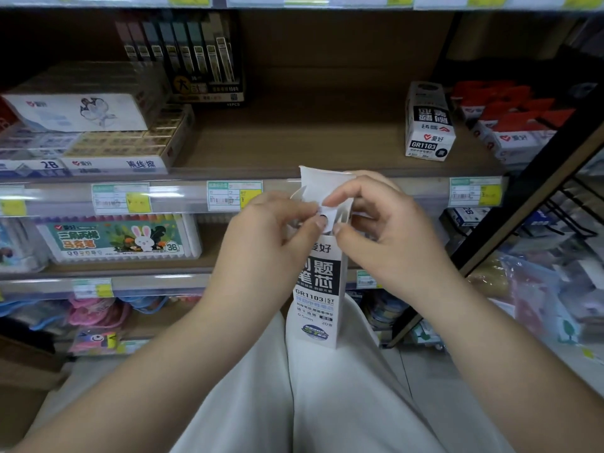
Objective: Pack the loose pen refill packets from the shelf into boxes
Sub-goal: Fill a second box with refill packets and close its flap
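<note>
A tall white refill box [318, 289] with black print and "GR1103" stands upright on my lap, its top flap [322, 181] raised. My left hand [271, 237] and my right hand [382, 230] meet at the box's top, both pinching the small tuck tab with a round hole. What is inside the box is hidden. A second, closed box of the same kind [428, 125] lies on the wooden shelf [294, 138] at the right. No loose refill packets show on the shelf.
Red and white packets [510, 122] fill the shelf's right end. Eraser boxes [124, 142] and dark lead tubes [192, 57] stand at the left. A marker case with a rabbit [121, 238] sits one shelf down. A black rack [523, 207] slants at the right.
</note>
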The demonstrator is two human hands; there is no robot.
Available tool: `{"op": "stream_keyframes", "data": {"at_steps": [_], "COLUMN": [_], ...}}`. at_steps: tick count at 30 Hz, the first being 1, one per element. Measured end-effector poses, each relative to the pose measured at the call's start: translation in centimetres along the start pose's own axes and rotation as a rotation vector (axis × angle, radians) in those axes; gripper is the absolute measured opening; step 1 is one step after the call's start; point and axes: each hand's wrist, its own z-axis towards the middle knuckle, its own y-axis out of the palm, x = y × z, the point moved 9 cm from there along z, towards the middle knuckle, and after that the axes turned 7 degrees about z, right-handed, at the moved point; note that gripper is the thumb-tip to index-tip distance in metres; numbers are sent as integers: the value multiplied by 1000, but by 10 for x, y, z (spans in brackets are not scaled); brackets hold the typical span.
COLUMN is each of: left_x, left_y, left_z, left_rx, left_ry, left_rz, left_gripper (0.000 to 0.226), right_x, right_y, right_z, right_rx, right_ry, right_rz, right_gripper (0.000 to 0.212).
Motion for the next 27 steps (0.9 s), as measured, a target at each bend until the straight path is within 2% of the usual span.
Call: {"op": "stream_keyframes", "data": {"at_steps": [3,7,10,14,18,22,27], "left_x": [-2,-7,-8,2,8,14,9], "left_y": [1,1,-1,-5,-3,-1,1], "left_z": [2,4,5,7,4,-5,-9], "left_rx": [10,26,40,60,59,70,89], "left_ry": [-35,-93,-121,-13,93,214,235], "left_rz": [-41,-106,-44,124,152,112,77], "left_gripper": [7,16,12,10,11,25,32], "right_x": [-2,-1,-1,5,9,9,4], "right_y": [-2,1,3,8,11,6,5], "right_z": [-2,-4,-6,-9,-10,-10,-13], "right_rx": [5,-21,-28,-64,-79,-17,46], "right_ry": [-10,-2,-6,3,-25,-99,-242], "right_rz": [0,14,36,106,216,118,-66], "right_gripper": [26,33,37,35,25,13,20]}}
